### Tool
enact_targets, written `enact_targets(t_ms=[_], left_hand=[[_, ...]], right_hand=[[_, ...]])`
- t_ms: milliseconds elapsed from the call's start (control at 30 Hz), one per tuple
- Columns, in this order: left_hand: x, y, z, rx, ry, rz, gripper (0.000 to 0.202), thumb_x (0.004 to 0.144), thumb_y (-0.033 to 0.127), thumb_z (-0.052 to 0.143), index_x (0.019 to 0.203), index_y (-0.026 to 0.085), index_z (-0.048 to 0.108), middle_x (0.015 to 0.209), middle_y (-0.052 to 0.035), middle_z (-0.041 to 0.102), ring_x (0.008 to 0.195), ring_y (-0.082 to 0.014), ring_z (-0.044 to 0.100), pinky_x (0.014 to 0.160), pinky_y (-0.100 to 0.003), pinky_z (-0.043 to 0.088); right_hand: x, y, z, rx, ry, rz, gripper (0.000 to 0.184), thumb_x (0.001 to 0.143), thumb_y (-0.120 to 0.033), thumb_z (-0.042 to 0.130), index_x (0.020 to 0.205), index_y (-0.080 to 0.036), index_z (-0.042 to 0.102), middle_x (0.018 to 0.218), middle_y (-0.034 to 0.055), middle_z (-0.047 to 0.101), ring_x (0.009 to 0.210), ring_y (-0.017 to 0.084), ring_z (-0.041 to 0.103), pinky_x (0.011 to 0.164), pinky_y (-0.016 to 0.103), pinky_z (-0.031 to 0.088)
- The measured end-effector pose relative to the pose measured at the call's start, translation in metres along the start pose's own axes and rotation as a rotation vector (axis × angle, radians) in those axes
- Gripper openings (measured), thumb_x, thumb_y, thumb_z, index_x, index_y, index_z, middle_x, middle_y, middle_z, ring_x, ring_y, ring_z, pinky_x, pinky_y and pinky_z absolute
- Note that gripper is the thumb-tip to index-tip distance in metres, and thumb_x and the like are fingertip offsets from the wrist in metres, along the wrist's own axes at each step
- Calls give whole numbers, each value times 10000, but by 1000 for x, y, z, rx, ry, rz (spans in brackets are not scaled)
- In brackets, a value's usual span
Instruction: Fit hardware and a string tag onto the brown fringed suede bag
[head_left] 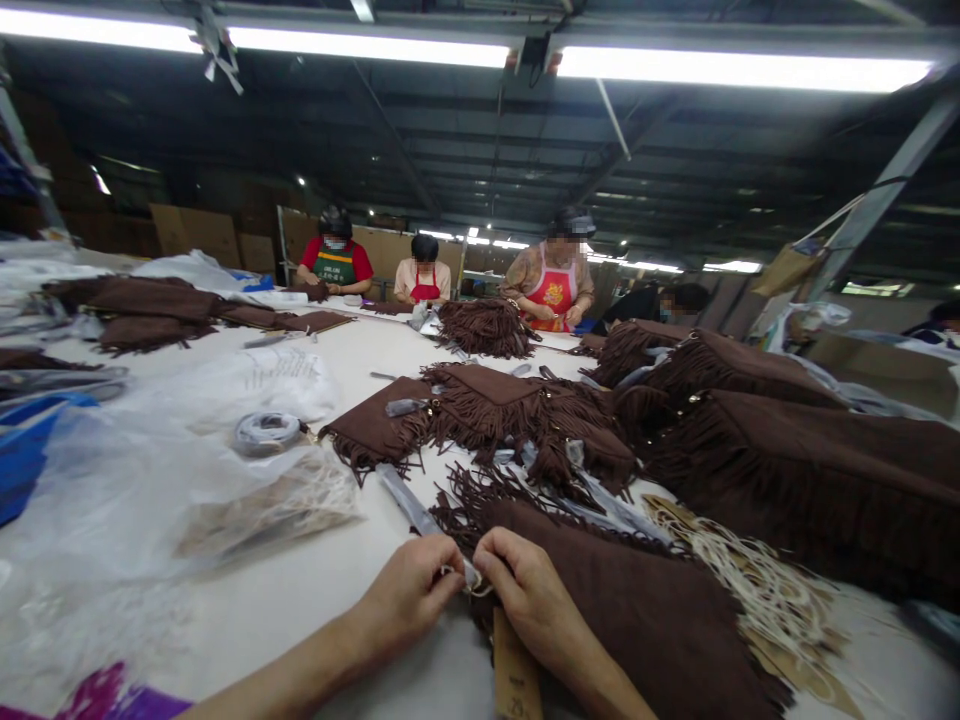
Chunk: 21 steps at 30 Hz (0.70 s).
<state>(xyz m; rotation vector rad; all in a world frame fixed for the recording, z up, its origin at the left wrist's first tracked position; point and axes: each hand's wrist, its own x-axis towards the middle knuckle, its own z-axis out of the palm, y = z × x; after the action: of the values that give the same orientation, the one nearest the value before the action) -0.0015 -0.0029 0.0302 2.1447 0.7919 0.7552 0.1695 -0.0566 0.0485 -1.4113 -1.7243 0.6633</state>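
My left hand (415, 590) and my right hand (531, 588) almost meet at the near edge of a brown fringed bag (637, 610). Both are closed, thumb against forefinger, on a thin off-white cord (478, 588). A brown card tag (515, 672) with printing hangs below the right hand, apparently on that cord. Between the hands, the end of a plastic-wrapped strap (409, 500) shows beside the cord. The fingertips hide where the cord passes round or through the strap. The bag lies flat, its fringe spread towards the back.
Stacked fringed bags (810, 450) stand at right, more bags (510, 400) ahead. Brown tags with white cords (757, 570) lie at right. Clear plastic bags (135, 470), a coiled wrapped strap (266, 432) and a blue container (30, 450) are at left. Several people work across the table.
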Motion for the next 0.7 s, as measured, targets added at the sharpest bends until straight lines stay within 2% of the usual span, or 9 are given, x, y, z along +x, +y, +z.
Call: enact_targets(t_ms=[100,233,367,500,567,700], left_hand=[[0,1,-3,-51,3,-26,185,837,300,464,727,179,550,720,-15,581,709,-166,512,669,-259,369],[2,3,-6,-203,19,-102,234,835,381,504,743,173,557,663,15,519,638,-148,461,616,-245,363],[2,6,-6,-258,-14,-126,238,837,384,516,743,169,555,646,32,476,616,-135,418,597,-242,338],[0,10,-12,-371,-267,-95,210,811,324,559,672,180,495,641,44,424,617,-123,362,589,-238,297],[0,11,-16,-493,-335,-85,234,791,328,618,664,177,491,664,41,428,639,-121,366,600,-234,293],[2,10,-16,-873,-174,-180,255,742,366,729,722,146,599,764,-16,563,730,-143,466,684,-241,351]], right_hand=[[0,1,-2,33,5,3,231,916,-281,450,715,-194,526,716,-4,553,700,162,516,645,263,374],[-1,-1,-1,23,-46,-14,82,847,-221,595,810,-190,660,762,-9,609,692,146,534,634,245,376],[-2,-2,1,-20,-11,-59,163,850,-162,586,691,-182,612,706,-16,585,684,134,531,631,235,362],[-1,-2,1,-57,28,-40,170,859,-146,516,697,-184,554,716,-4,583,704,146,539,650,252,369],[0,-2,1,-18,27,-10,153,849,-165,512,705,-185,557,712,-1,587,697,152,543,650,261,378],[-1,-2,-9,342,-139,129,76,828,-261,552,813,-189,568,671,-37,558,577,130,524,557,247,392]])
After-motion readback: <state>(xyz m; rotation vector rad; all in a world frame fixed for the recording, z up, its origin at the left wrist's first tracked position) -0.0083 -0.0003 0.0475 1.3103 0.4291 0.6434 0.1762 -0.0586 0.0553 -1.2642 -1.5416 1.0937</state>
